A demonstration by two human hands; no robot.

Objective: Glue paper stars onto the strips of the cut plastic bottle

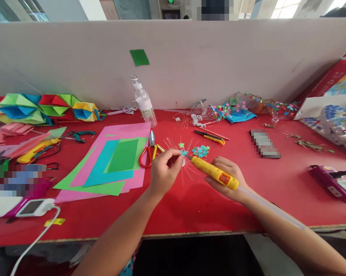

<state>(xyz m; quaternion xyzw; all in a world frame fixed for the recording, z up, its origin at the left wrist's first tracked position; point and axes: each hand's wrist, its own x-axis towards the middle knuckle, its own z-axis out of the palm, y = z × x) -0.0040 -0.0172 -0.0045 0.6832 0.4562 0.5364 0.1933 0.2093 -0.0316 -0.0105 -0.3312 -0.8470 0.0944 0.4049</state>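
My right hand (227, 174) is wrapped round a yellow hot glue gun (210, 171), with a long clear glue stick (272, 207) running out of its back over my forearm. The gun's nozzle points left at a small blue paper star (184, 152), which the closed fingertips of my left hand (167, 167) pinch. Under my hands, clear plastic strips (187, 178) fan out on the red table, partly hidden by my left fingers. A green star (181, 145) sits at one strip's end. Just right of it lies a small pile of blue and green stars (201, 151).
Red-handled pliers (145, 157) and coloured paper sheets (112, 161) lie left of my hands. Behind stand a plastic bottle (145, 105) and a white partition (173, 57). A yellow cutter knife (210, 137), a phone (265, 143) and a purple power strip (332, 182) are on the right.
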